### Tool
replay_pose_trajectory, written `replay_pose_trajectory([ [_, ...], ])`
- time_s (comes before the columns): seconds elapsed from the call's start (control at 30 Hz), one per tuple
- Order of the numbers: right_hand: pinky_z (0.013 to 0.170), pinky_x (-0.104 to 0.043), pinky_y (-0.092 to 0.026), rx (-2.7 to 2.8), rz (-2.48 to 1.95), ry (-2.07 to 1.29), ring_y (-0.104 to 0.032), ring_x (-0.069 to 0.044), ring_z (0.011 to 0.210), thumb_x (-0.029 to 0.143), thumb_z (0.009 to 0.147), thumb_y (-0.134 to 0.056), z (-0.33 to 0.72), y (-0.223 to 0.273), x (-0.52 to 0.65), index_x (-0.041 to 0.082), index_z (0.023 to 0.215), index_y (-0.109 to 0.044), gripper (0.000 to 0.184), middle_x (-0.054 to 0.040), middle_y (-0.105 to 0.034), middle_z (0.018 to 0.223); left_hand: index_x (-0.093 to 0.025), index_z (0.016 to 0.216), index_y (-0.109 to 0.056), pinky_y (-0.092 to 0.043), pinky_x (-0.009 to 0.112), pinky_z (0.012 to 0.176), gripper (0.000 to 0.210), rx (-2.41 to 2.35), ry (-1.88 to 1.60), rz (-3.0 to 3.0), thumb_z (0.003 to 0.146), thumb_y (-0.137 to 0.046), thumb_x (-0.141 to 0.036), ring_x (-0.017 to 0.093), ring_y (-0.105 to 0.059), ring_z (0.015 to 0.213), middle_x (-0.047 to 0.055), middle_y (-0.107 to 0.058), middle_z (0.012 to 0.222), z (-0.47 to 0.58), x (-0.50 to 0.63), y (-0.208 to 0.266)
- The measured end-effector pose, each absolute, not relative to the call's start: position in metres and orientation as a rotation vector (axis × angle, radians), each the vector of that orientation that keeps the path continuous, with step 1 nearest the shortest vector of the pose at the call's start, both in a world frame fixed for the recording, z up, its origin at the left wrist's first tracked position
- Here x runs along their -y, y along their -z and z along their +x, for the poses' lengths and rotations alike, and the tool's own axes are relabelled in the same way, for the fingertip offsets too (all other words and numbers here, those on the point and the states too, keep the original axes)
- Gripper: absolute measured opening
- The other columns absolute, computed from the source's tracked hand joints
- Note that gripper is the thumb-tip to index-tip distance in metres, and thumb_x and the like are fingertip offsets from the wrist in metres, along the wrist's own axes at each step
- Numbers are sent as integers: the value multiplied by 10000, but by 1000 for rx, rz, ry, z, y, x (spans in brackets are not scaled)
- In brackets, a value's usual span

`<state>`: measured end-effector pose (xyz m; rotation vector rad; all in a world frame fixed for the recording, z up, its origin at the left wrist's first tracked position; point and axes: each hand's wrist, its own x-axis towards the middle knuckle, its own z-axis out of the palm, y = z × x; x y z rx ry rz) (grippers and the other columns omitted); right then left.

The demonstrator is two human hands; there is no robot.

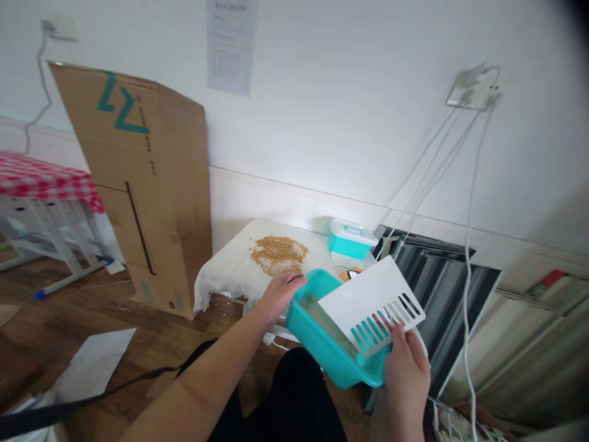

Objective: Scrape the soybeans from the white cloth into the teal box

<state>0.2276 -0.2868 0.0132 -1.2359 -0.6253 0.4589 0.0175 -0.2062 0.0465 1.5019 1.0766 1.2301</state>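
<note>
A teal plastic tub is held tilted above my lap. My left hand is closed on its upper left rim, thumb on top. A white panel with a row of slots lies slanted across the tub's mouth. My right hand is at the tub's right end, its fingers closed on the slotted edge of the panel; whether it also grips the tub I cannot tell. Something greyish-green shows inside the tub, partly hidden by the panel. Beyond my left hand, yellow-brown beans lie spread on a white cloth.
A teal box with a white lid stands at the cloth's back right. A tall cardboard box leans at left. Grey panels stand against the wall at right, with white cables hanging in front. White paper lies on the floor.
</note>
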Motion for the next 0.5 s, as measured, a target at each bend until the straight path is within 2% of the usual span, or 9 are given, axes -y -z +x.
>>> replay_pose_trajectory([
  [0.07, 705, -331, -551, 651, -1238, -531, -681, -221, 831, 556, 806, -611, 219, -14, 296, 180, 1115, -666, 490, -58, -734, 961, -189, 990, -715, -456, 357, 920, 341, -1057, -1244, 1454, 804, -562, -430, 243, -627, 1005, 60, -726, 1029, 7, 222, -39],
  [0.23, 700, -335, -558, 716, -1219, -662, -683, -229, 825, 579, 801, -605, 193, -15, 310, 189, 1124, -628, 507, -47, -738, 951, -181, 1105, -694, -402, 401, 1041, 435, -1110, -1389, 1255, 794, -601, -470, 277, -585, 1147, 86, -692, 1183, -15, 261, -14],
  [0.4, 717, -365, -565, 895, -1211, -664, -688, -255, 854, 611, 810, -551, 179, 12, 312, 208, 1095, -629, 500, -41, -739, 911, -217, 1222, -660, -381, 369, 1093, 516, -975, -1492, 948, 748, -675, -421, 273, -506, 1289, 70, -606, 1345, -30, 290, 24],
  [0.5, 737, -370, -555, 982, -1235, -613, -679, -258, 874, 619, 810, -538, 174, 34, 312, 212, 1035, -645, 477, -32, -730, 898, -256, 1284, -614, -436, 413, 1047, 596, -888, -1431, 797, 722, -731, -415, 294, -555, 1241, 65, -616, 1334, -36, 299, 50],
])
